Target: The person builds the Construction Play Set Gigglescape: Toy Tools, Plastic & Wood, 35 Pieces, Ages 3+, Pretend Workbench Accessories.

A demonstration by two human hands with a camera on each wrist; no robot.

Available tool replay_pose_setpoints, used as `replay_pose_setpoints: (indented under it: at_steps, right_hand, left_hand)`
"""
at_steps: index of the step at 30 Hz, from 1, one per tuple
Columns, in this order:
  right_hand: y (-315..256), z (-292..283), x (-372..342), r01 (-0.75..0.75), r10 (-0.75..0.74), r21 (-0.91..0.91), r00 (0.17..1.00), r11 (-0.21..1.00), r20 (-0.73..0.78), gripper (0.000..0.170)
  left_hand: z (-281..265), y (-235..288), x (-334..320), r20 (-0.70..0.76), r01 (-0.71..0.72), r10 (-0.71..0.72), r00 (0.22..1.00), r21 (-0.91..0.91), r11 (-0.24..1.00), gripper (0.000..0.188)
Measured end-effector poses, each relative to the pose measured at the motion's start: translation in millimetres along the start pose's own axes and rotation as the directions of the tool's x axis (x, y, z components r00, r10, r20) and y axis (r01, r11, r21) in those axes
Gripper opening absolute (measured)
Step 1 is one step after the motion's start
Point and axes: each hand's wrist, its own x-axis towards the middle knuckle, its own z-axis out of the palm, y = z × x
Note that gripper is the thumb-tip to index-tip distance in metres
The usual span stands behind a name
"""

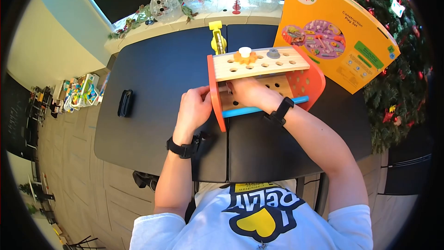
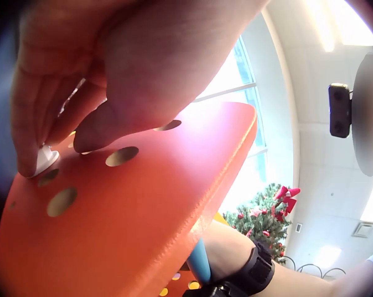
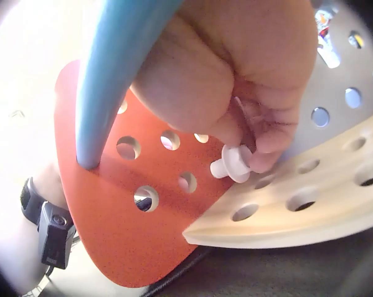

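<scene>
A wooden toy workbench (image 1: 259, 68) has perforated boards, red-orange side panels and a blue bar (image 1: 249, 111). My left hand (image 1: 194, 109) is at the outer face of the left side panel (image 2: 137, 204). Its fingertips hold a small white plastic piece (image 2: 45, 161) against that face, near the holes. Reaching in under the top board, my right hand (image 1: 252, 95) pinches a white flanged plastic peg (image 3: 236, 164). The peg's short stem points toward the inner face of the same panel, close to the lower board (image 3: 285, 192). The head view hides both sets of fingertips.
On the top board sit an orange gear with a white knob (image 1: 245, 54) and a grey piece (image 1: 274, 53). A yellow-green toy tool (image 1: 217, 39) stands behind its left end. The large orange box (image 1: 333, 28) stands back right; a black case (image 1: 125, 103) lies left on the dark table (image 1: 157, 74).
</scene>
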Motion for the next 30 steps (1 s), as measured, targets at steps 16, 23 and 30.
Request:
replay_pose_setpoints:
  at_steps: [16, 23, 30]
  right_hand:
    - [-4.3, 0.4, 0.7, -0.025, 0.026, -0.016, 0.997, 1.000, 0.077, 0.023]
    - [-7.2, -2.7, 1.1, 0.010, -0.011, 0.017, 1.000, 1.000, 0.025, 0.021]
    - [-17.3, -13.4, -0.4, -0.086, 0.094, -0.054, 0.981, 0.995, 0.171, 0.018]
  left_hand:
    - [0.2, 0.0, -0.2, 0.002, -0.023, 0.023, 1.000, -0.003, 1.000, 0.032]
    - [0.7, -1.9, -0.7, -0.002, -0.038, 0.038, 0.999, -0.013, 0.999, 0.032]
    - [0.4, -0.9, -0.1, -0.008, -0.032, 0.031, 0.999, -0.011, 0.999, 0.032]
